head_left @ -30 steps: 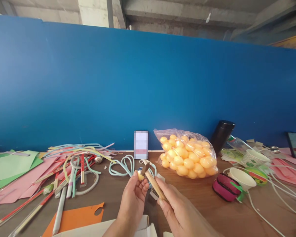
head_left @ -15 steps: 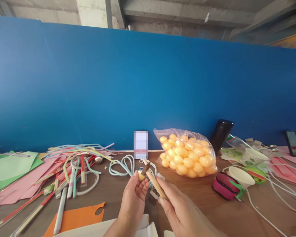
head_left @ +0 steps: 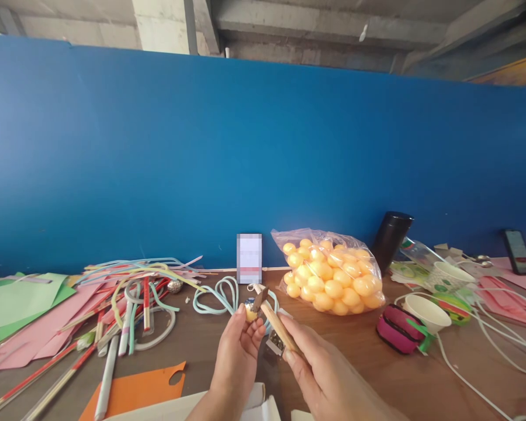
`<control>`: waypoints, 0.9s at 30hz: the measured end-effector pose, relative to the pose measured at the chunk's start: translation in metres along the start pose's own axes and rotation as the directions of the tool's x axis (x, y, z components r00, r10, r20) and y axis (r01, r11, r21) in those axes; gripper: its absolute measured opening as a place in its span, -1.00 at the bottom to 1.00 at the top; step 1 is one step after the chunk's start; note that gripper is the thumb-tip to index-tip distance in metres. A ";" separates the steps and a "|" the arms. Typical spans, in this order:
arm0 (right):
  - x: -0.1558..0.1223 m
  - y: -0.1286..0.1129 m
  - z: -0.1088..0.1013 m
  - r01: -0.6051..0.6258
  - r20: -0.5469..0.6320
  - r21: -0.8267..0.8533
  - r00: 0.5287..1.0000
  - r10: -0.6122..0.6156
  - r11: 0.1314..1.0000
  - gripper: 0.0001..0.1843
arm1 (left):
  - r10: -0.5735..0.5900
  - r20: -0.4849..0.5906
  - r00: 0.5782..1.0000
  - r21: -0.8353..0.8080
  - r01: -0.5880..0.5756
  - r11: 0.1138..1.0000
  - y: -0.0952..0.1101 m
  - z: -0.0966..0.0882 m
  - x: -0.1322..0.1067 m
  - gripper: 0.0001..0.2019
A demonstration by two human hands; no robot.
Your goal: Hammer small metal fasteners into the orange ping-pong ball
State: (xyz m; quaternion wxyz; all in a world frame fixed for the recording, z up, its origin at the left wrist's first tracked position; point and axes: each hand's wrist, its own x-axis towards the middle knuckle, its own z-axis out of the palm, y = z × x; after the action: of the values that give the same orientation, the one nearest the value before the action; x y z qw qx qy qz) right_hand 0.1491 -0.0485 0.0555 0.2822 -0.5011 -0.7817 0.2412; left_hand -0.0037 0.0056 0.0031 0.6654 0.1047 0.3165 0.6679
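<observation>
My left hand is closed in a pinch on a small yellow ball at its fingertips, above the brown table. My right hand grips the wooden handle of a small hammer, whose dark head rests against the ball. Both hands hover near the table's front middle. A pale blue cord loop lies just behind them.
A clear bag of orange balls sits behind right. Coloured straws, tubes and chopsticks and paper sheets spread on the left, an orange sheet in front. A pink pouch, paper cups, a black cylinder and a phone stand right.
My hands hold the ball and hammer much as before; the view has shifted slightly to the right.
</observation>
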 end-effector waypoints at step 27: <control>0.000 -0.008 -0.001 0.016 -0.173 0.154 0.985 0.011 0.988 -0.49 | -0.009 -0.040 0.999 0.013 0.009 1.000 0.002 0.003 -0.002 -0.90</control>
State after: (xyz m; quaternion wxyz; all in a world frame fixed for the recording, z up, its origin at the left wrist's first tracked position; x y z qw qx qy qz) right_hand 0.1441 -0.0513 0.0617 0.3876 -0.4958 -0.7337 0.2562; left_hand -0.0035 0.0049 0.0067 0.6613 0.0943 0.3344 0.6648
